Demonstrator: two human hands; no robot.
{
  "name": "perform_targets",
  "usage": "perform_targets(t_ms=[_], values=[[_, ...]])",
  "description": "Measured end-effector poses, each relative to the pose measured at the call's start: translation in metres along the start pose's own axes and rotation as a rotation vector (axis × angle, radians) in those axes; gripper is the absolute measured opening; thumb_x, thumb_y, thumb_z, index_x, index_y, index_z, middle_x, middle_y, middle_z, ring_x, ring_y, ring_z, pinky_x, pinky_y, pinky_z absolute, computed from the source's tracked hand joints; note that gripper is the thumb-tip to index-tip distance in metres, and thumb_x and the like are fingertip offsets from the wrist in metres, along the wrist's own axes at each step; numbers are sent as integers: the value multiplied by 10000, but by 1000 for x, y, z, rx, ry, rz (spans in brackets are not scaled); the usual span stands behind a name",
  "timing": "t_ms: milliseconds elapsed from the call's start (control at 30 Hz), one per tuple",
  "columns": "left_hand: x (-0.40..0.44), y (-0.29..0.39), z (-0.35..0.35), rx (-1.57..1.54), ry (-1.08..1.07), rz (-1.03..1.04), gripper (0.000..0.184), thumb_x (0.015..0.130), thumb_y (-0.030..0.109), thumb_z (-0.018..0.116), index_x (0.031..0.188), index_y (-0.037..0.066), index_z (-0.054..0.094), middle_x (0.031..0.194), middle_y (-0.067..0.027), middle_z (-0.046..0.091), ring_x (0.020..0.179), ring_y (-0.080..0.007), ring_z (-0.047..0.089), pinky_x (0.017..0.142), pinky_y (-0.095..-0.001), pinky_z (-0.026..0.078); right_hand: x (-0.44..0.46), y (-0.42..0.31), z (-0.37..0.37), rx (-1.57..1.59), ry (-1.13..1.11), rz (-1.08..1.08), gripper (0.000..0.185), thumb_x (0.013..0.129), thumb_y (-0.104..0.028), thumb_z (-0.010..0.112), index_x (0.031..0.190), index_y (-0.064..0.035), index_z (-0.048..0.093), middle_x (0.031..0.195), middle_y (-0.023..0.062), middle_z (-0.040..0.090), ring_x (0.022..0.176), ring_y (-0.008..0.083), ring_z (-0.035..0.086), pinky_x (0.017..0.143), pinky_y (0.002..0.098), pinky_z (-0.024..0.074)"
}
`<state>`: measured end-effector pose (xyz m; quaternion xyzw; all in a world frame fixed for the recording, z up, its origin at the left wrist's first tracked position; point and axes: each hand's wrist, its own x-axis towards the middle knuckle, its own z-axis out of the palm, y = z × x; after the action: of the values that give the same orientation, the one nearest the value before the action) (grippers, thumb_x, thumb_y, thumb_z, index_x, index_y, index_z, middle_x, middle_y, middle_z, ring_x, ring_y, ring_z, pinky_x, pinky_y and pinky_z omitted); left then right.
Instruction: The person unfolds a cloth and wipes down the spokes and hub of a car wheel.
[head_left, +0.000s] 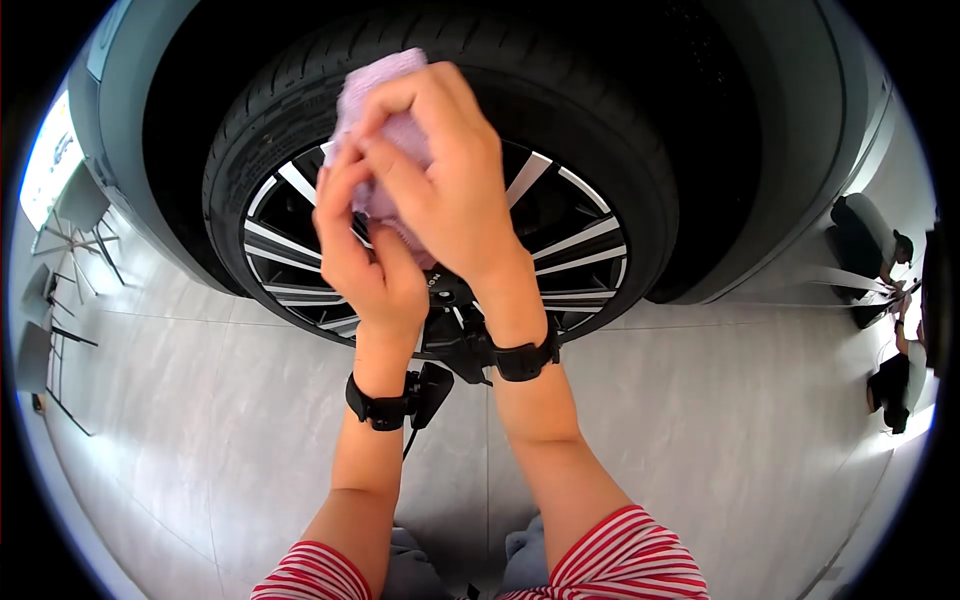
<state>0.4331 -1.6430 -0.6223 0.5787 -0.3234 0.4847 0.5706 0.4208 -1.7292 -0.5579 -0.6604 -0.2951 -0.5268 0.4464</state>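
A crumpled lilac cloth is bunched between my two hands, in front of the upper left part of a car wheel. My right hand curls its fingers over the cloth from the right. From below and the left, my left hand has bent fingers around the cloth's lower part, close to the right fingertips. Both hands overlap the black tyre and the silver-and-black spokes in this view. Whether the cloth touches the wheel is hard to tell. Each wrist wears a black strap with a small device.
The grey car body arches over the wheel. Grey floor tiles lie below. Chairs stand at the far left, and other people are at the far right.
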Motion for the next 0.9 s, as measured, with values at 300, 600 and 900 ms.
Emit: perform_targets(t_ms=[300,600,900], values=[[10,2,10,155,-196,391,513,756,-112,507,1232,70,553,1396,-164,447,1346,-392,350,1134,-516,213,9,-7,-30,-405,214,-166,146,768,28,670,865,-79,645,857,37,604,762,212,566,649,303,465],[-22,41,64,279,-446,187,659,824,18,524,1438,-48,292,1507,-219,272,1400,-464,187,1120,-531,166,-2,17,-89,-886,123,-232,188,748,-75,679,899,-170,624,852,65,495,582,202,602,467,291,477],[-114,54,108,115,-817,163,708,762,129,650,1395,-36,381,1457,-192,370,1292,-368,407,999,-442,405,-113,29,-178,-1034,275,101,168,842,-2,626,981,-94,607,984,128,562,819,299,606,684,348,491]])
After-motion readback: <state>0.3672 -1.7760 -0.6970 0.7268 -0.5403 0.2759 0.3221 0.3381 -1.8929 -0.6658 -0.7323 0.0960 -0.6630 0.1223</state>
